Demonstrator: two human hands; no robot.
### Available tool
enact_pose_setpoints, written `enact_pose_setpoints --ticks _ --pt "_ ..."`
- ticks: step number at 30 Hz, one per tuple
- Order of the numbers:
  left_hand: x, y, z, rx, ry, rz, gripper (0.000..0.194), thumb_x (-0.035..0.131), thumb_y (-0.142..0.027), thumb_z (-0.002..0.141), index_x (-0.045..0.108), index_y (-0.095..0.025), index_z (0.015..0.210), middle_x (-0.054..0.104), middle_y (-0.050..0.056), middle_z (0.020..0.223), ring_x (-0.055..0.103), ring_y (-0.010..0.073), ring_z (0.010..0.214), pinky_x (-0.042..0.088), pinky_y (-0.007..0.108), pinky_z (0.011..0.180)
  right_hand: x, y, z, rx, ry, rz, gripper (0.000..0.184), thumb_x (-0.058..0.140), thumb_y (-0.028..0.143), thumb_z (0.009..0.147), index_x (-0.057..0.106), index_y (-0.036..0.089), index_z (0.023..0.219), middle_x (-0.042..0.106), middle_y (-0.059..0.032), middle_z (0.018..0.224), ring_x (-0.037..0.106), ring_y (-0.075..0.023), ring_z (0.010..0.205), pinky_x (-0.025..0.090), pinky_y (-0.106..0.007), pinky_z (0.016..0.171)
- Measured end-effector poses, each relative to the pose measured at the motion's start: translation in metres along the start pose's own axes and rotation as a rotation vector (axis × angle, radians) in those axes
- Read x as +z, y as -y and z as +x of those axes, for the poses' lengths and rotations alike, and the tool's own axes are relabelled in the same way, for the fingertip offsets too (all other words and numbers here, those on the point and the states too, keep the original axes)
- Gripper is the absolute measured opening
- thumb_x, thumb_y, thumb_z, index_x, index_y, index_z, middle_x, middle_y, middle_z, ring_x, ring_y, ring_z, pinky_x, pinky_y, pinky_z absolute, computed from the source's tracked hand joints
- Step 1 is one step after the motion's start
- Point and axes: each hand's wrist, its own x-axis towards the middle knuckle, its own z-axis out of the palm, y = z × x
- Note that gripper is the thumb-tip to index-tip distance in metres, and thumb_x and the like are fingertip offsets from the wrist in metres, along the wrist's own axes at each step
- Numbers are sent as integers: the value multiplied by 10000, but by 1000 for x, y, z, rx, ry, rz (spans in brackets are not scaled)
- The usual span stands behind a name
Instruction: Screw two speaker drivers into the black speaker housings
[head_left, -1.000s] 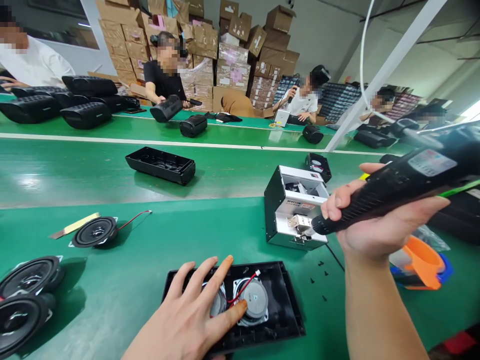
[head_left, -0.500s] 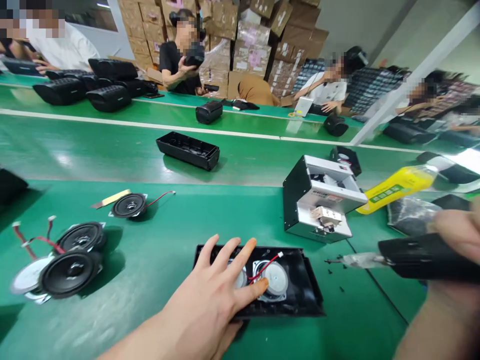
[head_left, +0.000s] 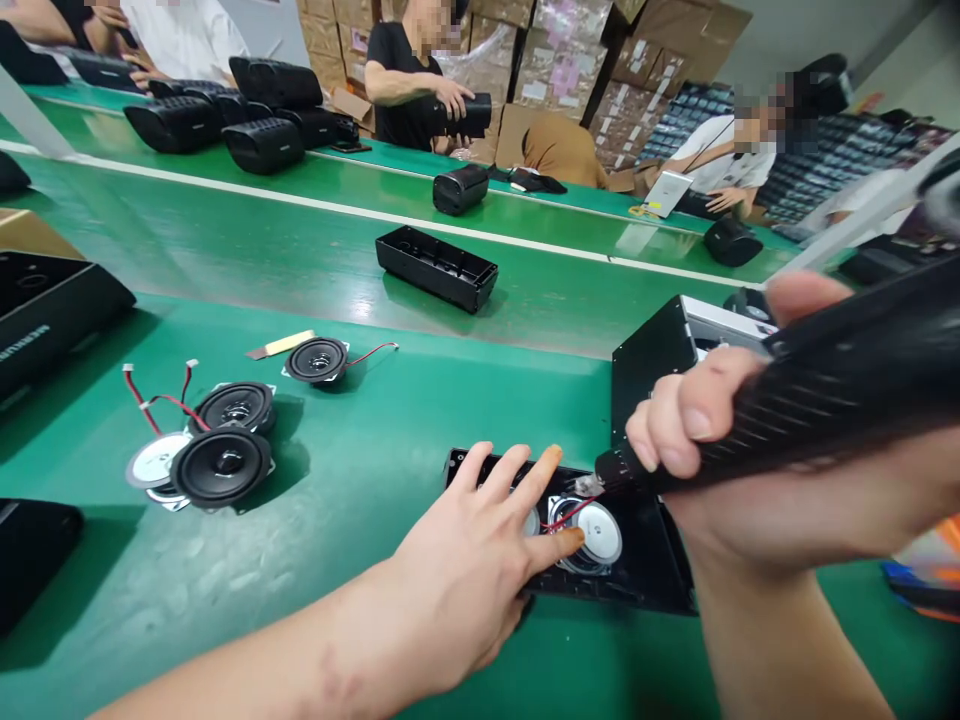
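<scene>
My left hand [head_left: 469,560] lies with spread fingers across a black speaker panel [head_left: 656,565], holding it against the green bench. Two round speaker drivers sit in the panel, backs up; the right one [head_left: 602,532] shows a red wire, while the other is mostly under my fingers. My right hand [head_left: 712,430] is wrapped round a black electric screwdriver [head_left: 847,365]. Its tip points down at the upper edge of the right driver, close to my left fingers; whether it touches a screw is hidden. Several loose drivers [head_left: 221,465] with red wires lie to the left.
A box-shaped machine [head_left: 646,375] stands behind my right hand. An open black housing [head_left: 435,270] rests on the green belt beyond. Black speaker cases [head_left: 52,335] stand at the left edge. A yellow-handled tool [head_left: 294,343] lies near one driver. Co-workers sit across the line.
My right hand has brought the screwdriver left, from beside the panel to above the right driver. My left hand stays on the panel. The view has shifted, so more shows at the left.
</scene>
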Motion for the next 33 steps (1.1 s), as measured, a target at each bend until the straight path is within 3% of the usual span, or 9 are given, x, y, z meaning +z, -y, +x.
enact_pose_setpoints --ticks 7,20,29,31,33 --pt "-1 0 2 -20 30 5 719 736 -393 886 480 -356 1557 209 278 1706 337 516 1522 320 716 1172 -4 -32 -4 0 40 39 623 570 827 903 675 292 1203 568 43 593 432 -148 366 409 -270 328" --pt "-6 2 0 -17 22 -12 676 711 -400 900 493 -337 1537 294 261 1666 359 480 1514 320 706 1178 -4 -39 -9 49 54 68 624 565 841 898 684 296 1176 565 38 598 426 -137 372 400 -256 352" --pt "0 7 4 0 -13 -25 690 771 -481 849 533 -375 1489 359 251 1637 428 487 1460 360 751 1121 -3 -42 -17 152 149 123 669 603 909 816 687 302 1083 561 48 600 440 -111 389 402 -214 383" --pt "7 9 6 33 -66 34 603 752 -545 879 577 -413 1441 415 230 1613 496 471 1407 440 731 1060 -7 -44 -19 186 175 156 685 621 912 799 671 293 1088 559 43 600 454 -117 406 417 -217 402" --pt "20 14 9 58 -193 141 461 687 -557 952 602 -478 1398 505 174 1563 581 420 1326 517 666 998 -15 -49 -21 223 219 184 713 617 924 788 649 294 1121 573 32 627 487 -131 438 443 -235 435"
